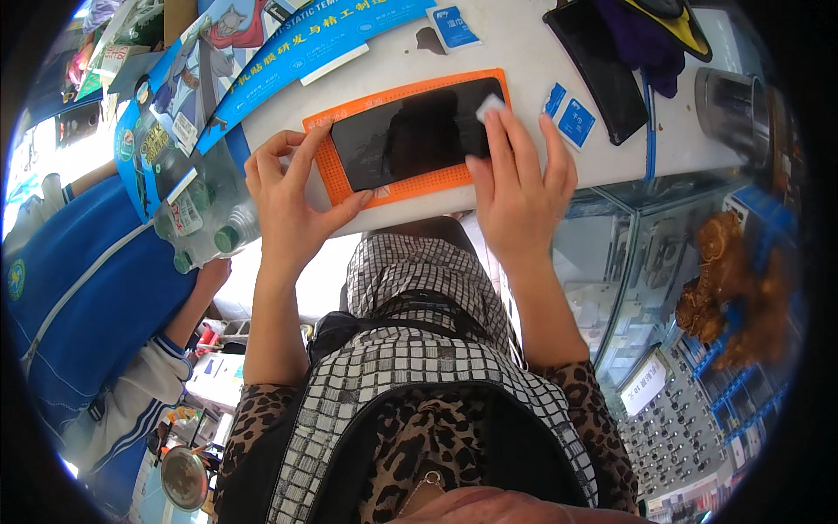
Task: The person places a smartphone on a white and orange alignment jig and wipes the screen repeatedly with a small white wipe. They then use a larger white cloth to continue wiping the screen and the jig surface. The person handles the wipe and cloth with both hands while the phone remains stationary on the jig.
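A dark-screened smartphone [406,134] lies flat on a perforated orange mat [425,178] on the white counter. Faint smudges show over its left half. My left hand [291,187] spans the phone's left end, index finger at the far corner and thumb at the near one, steadying it. Between the fingers of my right hand [520,183] is a small white wipe [491,107], pressed to the screen near its right end. An opened blue-and-white wipe packet [576,123] lies just right of that hand.
Another packet [454,29] lies beyond the mat. A blue printed sheet [294,59] and clear plastic bottles [239,226] are at left, near a person in blue [85,281]. A black phone [599,72] and metal cup [730,118] stand right, above a glass display case [609,262].
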The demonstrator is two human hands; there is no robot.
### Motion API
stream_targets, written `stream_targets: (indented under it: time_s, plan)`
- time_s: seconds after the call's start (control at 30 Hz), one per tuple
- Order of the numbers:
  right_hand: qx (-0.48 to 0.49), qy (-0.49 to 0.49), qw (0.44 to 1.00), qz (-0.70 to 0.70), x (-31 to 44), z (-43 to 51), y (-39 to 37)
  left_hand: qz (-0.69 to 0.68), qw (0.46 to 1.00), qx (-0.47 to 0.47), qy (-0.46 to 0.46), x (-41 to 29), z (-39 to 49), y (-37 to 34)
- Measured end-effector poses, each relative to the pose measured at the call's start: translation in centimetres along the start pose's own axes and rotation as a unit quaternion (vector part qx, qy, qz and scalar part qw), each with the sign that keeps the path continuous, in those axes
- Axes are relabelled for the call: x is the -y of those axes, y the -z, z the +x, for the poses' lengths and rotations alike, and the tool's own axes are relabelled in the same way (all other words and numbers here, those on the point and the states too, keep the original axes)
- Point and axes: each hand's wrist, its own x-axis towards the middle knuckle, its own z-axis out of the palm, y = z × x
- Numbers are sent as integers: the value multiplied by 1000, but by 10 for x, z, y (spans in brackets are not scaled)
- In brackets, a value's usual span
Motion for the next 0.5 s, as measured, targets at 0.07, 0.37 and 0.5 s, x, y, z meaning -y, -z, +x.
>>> stream_targets:
  time_s: [0.07,0.37,0.5]
  plan:
    - [-22,7,1000,11,-1,-5,2,0,1000,-2,-4,0,0,0]
    - [15,-20,1000,7,-4,5,-7,-2,1000,-5,-4,-2,0,1]
    - [2,-15,1000,4,1,17,-7,3,1000,-13,-13,-2,0,0]
